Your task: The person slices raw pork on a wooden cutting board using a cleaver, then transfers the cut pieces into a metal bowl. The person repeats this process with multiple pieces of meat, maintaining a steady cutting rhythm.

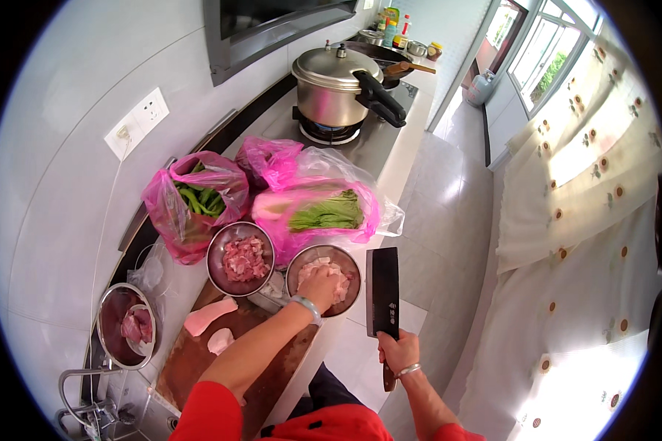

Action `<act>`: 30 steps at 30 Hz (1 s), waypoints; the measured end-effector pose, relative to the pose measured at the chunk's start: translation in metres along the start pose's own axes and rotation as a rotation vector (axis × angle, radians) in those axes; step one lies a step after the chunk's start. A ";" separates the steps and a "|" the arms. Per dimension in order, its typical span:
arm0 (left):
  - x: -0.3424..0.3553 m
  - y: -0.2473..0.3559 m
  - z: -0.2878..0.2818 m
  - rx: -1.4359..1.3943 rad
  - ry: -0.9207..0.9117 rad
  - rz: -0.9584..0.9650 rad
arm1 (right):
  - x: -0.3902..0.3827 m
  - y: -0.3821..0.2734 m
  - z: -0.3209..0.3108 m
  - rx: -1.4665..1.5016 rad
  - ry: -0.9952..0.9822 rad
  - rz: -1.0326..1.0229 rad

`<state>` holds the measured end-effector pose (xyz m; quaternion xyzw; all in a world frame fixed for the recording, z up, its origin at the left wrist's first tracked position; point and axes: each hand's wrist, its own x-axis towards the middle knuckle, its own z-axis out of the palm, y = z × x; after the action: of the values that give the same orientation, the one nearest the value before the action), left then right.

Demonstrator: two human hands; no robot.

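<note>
Head view: right hand (399,351) clasps black-bladed cleaver (382,290); left hand (318,288), hold unclear, touches pale meat (341,287).

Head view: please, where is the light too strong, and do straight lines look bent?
In the head view, glare washes the lower curtain nearly white; in the same view, the floor shows bright reflections; there too, seams of the wall curve near the black rim.

Red top (346,426), red sleeves (210,413) reaching the elbows, silvery left-wrist bangle (307,309), silvery right-wrist bracelet (407,371), dark trousers (338,391)
</note>
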<state>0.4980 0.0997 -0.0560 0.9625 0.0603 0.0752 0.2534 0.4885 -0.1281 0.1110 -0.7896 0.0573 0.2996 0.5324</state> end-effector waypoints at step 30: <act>-0.010 0.039 -0.054 -0.123 -0.027 -0.044 | 0.045 -0.015 -0.077 0.004 -0.223 -0.066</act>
<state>0.4816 0.0903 0.0090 0.9445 0.0730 0.0600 0.3146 0.5631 -0.1790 0.1182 -0.7517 -0.0276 0.3678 0.5468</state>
